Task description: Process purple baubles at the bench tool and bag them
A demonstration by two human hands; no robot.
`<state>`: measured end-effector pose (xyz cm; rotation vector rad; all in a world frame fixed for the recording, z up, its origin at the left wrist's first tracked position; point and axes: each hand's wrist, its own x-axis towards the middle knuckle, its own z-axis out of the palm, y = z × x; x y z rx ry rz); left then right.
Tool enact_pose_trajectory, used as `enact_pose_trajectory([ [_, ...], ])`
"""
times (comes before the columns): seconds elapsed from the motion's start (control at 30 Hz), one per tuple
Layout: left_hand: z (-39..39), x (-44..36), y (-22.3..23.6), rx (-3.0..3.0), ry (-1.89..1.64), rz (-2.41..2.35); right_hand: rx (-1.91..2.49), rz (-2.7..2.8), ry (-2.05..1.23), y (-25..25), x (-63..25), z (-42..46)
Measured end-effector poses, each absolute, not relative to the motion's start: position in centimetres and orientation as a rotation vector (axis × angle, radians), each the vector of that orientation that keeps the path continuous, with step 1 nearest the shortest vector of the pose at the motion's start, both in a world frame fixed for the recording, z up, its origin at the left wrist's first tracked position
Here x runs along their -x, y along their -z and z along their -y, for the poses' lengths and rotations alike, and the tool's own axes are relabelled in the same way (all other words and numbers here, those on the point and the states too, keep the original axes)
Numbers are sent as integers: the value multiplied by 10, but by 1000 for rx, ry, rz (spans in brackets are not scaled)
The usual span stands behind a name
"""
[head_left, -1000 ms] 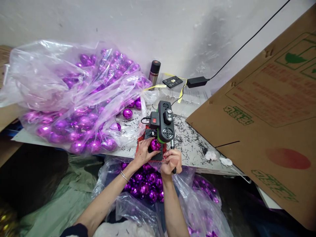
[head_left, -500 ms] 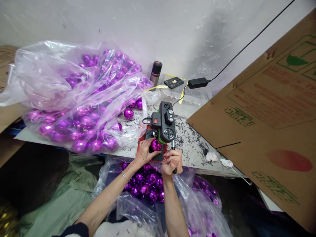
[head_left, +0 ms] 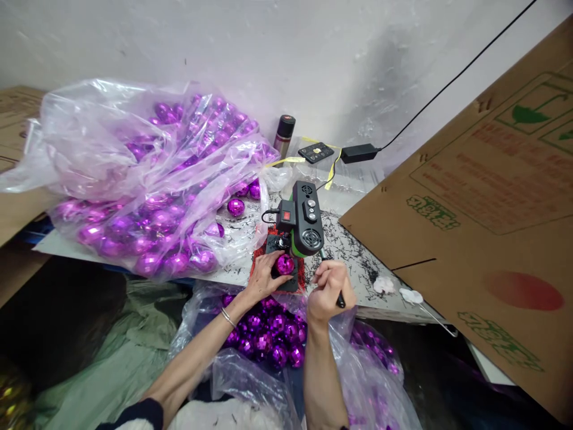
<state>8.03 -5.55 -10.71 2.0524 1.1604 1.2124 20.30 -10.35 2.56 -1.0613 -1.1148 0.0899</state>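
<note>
A small black and green machine (head_left: 301, 220) stands on the white table (head_left: 353, 280) at its front edge. My left hand (head_left: 265, 276) holds a shiny purple ball (head_left: 285, 264) on the black base under the machine's head. My right hand (head_left: 330, 289) is closed round the machine's black lever handle (head_left: 339, 297), which slants down to the right. Below my hands an open plastic bag (head_left: 273, 334) holds several purple faceted balls.
A big clear bag of purple balls (head_left: 147, 179) fills the table's left side. A cardboard sheet (head_left: 483, 197) leans at the right. A dark flask (head_left: 283, 135), a small black device (head_left: 316, 152) and a power adapter (head_left: 357, 153) lie by the wall. Black shavings litter the table.
My right hand has swung the lever handle down and to the right. The left hand keeps the purple ball under the machine.
</note>
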Motion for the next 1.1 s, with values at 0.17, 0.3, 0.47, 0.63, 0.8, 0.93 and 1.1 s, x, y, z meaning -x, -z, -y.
enact_pose_trajectory([
  [0.17, 101, -51, 101, -2330, -1175, -933, 1072, 1131, -112, -30, -204, 108],
  [0.3, 103, -26, 83, -2346, -1149, -985, 1055, 1147, -83, -12, -202, 110],
  [0.47, -1, -5, 36, -2072, -1153, -1691, 1020, 1110, -61, -5, -199, 107],
  [0.63, -87, 3, 2, -1674, -574, -2137, 1034, 1151, -35, -3, -200, 105],
  [0.8, -100, 5, -2, -1700, -596, -1926, 1005, 1161, 0, -6, -200, 104],
  [0.93, -80, 13, -5, -1408, -913, -1641, 1004, 1166, -13, -7, -200, 104],
  [1.1, -15, 31, -8, -880, -1154, -1066, 1006, 1137, -69, -9, -198, 106],
])
